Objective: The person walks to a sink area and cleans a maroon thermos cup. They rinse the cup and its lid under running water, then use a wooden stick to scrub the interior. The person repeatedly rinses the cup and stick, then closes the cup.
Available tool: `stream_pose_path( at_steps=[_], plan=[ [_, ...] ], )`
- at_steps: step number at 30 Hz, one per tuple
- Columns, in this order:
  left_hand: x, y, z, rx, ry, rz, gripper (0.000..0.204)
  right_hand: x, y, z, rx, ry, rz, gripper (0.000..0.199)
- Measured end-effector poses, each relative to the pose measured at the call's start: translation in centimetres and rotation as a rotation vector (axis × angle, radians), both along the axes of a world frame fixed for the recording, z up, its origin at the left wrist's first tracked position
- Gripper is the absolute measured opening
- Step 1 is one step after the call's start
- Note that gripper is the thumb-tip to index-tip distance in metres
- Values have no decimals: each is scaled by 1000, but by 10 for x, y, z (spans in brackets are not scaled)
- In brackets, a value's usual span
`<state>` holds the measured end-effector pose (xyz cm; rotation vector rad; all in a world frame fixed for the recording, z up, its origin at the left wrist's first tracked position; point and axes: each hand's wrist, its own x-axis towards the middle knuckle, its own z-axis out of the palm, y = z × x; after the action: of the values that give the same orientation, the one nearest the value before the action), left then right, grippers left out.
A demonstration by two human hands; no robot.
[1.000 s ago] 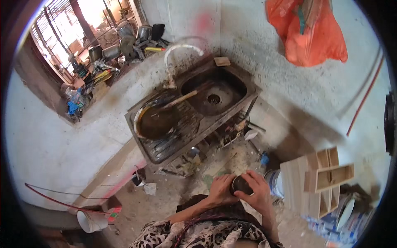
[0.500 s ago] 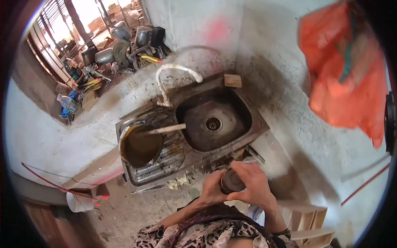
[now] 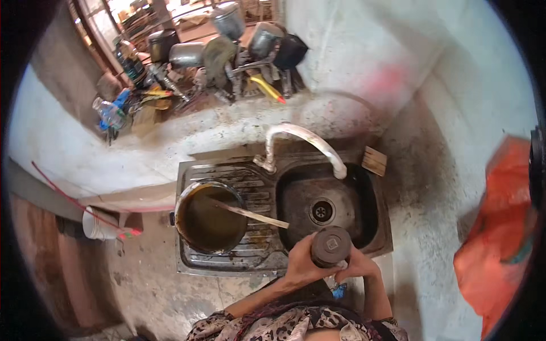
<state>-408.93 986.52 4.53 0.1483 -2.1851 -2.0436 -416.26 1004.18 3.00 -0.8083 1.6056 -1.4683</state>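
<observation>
- Both hands are wrapped round a dark round jar (image 3: pixel 331 246), held upright at the front rim of the sink (image 3: pixel 375 227).
- The left hand (image 3: pixel 300 266) grips its left side and the right hand (image 3: pixel 357 265) closes on its lower right; the lid faces up at the camera, so the jar's long axis runs vertical.
- The jar sits between the two hands, neither plainly nearer, just over the basin's near edge; the drain (image 3: pixel 321 211) lies beyond it.
- What the jar holds cannot be told with the lid on.
- The basin looks stained and dry; the tap (image 3: pixel 307 141) arcs over it from the back.
- Left of the jar, on the drainboard, a pot (image 3: pixel 209 216) holds brown liquid, with a long stick (image 3: pixel 250 214) leaning out of it toward the basin.
- An orange bag (image 3: pixel 500 238) hangs at the right.
</observation>
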Motion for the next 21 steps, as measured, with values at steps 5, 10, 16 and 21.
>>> stream_pose_path(
  at_steps=[5,10,16,21],
  plan=[
    [-4,-3,0,-114,-137,10,82,-8,-16,-9,102,168,-79,106],
    [-26,-32,17,-636,37,-185,80,-18,-18,-22,195,301,-174,96],
    [-61,-127,42,-916,-271,-37,50,-48,-23,-41,190,373,-341,91],
    [-133,-213,-47,-985,65,38,43,-63,-23,-63,200,402,-348,91]
  ],
)
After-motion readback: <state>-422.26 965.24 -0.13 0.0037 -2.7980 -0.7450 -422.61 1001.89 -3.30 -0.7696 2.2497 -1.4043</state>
